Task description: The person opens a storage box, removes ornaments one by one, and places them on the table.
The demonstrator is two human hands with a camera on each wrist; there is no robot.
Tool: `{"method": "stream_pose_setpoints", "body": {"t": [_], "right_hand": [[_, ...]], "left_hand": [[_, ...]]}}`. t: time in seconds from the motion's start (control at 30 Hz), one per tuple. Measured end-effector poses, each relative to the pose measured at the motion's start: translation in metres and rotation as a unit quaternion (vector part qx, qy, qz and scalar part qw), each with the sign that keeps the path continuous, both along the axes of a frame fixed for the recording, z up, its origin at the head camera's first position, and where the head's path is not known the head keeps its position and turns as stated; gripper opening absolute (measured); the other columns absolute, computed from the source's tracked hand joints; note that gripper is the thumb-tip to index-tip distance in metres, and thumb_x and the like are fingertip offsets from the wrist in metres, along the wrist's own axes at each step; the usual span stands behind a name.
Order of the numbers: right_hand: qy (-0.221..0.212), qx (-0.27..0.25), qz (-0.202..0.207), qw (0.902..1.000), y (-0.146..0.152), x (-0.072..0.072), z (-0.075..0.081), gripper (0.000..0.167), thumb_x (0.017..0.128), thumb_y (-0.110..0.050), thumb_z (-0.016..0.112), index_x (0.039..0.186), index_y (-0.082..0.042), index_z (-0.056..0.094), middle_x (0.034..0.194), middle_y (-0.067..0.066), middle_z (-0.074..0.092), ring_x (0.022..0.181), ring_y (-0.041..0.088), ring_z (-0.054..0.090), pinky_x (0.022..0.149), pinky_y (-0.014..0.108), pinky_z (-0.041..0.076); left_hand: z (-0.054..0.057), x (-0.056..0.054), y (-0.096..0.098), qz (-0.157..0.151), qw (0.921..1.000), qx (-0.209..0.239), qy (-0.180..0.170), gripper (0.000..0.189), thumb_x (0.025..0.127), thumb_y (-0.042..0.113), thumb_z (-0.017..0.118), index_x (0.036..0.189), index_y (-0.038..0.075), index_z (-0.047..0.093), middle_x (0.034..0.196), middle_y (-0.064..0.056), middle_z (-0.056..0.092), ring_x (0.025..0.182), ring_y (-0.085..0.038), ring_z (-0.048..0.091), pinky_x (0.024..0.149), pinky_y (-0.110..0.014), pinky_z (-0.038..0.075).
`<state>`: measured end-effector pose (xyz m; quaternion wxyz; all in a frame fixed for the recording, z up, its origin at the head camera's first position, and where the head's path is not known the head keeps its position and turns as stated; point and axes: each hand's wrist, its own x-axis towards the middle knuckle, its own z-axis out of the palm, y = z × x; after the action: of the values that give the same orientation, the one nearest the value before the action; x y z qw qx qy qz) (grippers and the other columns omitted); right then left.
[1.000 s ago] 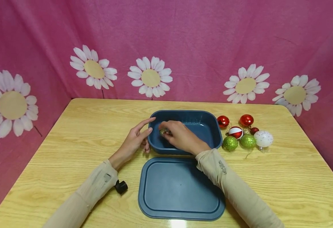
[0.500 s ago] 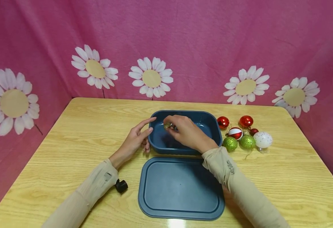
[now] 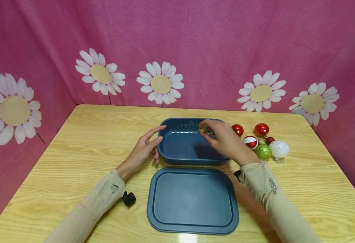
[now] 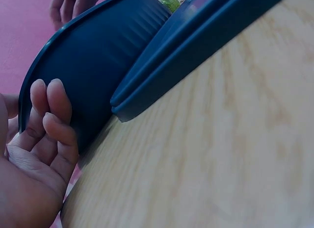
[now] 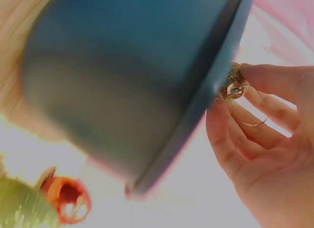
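A dark blue rectangular box stands on the table. My left hand touches its left end, index finger and thumb at the rim; in the left wrist view, loosely bent fingers are beside the outer wall. My right hand pinches a small gold glittery Christmas bauble between thumb and fingertips, above the right part of the box. In the right wrist view, the gold bauble shows its metal cap and a thread loop, partly hidden behind the rim.
The blue lid lies in front of the box. To the right sit several other baubles: red, red-and-white striped, green and white speckled. A pink daisy-patterned curtain hangs behind the table.
My right hand has lifted the gold bauble from the left part of the box and carried it right, towards the right rim. My left hand has stayed at the left end.
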<state>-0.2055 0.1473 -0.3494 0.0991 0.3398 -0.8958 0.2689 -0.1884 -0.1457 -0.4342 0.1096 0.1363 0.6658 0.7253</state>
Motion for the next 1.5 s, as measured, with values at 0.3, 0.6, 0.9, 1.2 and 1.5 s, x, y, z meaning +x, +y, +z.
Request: {"method": "stream_pose_setpoints", "body": {"t": [0.3, 0.6, 0.9, 1.2, 1.5], "right_hand": [[0.045, -0.015, -0.04, 0.9981, 0.047, 0.0, 0.001, 0.015, 0.091, -0.005, 0.072, 0.105, -0.003, 0.067, 0.097, 0.01, 0.071, 0.082, 0.021, 0.066, 0.073, 0.043, 0.057], [0.043, -0.019, -0.11, 0.9928, 0.096, -0.002, -0.003, 0.02, 0.092, -0.005, 0.071, 0.111, -0.001, 0.066, 0.097, 0.013, 0.073, 0.082, 0.025, 0.069, 0.07, 0.046, 0.057], [-0.001, -0.027, -0.161, 0.9866, 0.138, -0.009, -0.011, 0.022, 0.096, -0.015, 0.067, 0.111, 0.0, 0.064, 0.102, 0.02, 0.071, 0.085, 0.033, 0.07, 0.072, 0.014, 0.049], [-0.006, 0.007, -0.183, 0.9831, 0.16, -0.019, -0.034, 0.02, 0.094, -0.011, 0.068, 0.107, 0.003, 0.063, 0.094, 0.021, 0.07, 0.08, 0.034, 0.065, 0.071, 0.043, 0.048], [-0.015, 0.043, -0.18, 0.9826, 0.163, -0.021, -0.046, 0.018, 0.091, -0.006, 0.07, 0.104, 0.007, 0.067, 0.091, 0.023, 0.068, 0.082, 0.04, 0.062, 0.073, 0.055, 0.047]], "left_hand": [[0.001, -0.002, 0.002, -0.003, 1.0, 0.0, 0.002, 0.045, 0.106, 0.029, 0.049, 0.151, 0.025, 0.043, 0.055, -0.005, 0.06, 0.044, -0.017, 0.058, 0.045, -0.028, 0.051], [0.0, -0.002, 0.001, 0.003, 1.0, -0.004, -0.001, 0.045, 0.106, 0.029, 0.05, 0.15, 0.026, 0.043, 0.055, -0.005, 0.06, 0.044, -0.017, 0.058, 0.045, -0.027, 0.05], [0.002, -0.001, 0.001, 0.002, 1.0, 0.002, 0.007, 0.045, 0.106, 0.028, 0.051, 0.15, 0.024, 0.044, 0.053, -0.005, 0.059, 0.042, -0.018, 0.057, 0.042, -0.026, 0.047], [0.002, -0.002, 0.002, -0.002, 0.9999, 0.003, 0.013, 0.046, 0.106, 0.028, 0.05, 0.151, 0.022, 0.043, 0.054, -0.006, 0.059, 0.042, -0.018, 0.057, 0.042, -0.026, 0.046], [0.001, 0.002, 0.001, 0.0, 1.0, -0.002, 0.004, 0.045, 0.106, 0.03, 0.05, 0.15, 0.025, 0.044, 0.055, -0.007, 0.059, 0.043, -0.019, 0.057, 0.043, -0.027, 0.047]]}}
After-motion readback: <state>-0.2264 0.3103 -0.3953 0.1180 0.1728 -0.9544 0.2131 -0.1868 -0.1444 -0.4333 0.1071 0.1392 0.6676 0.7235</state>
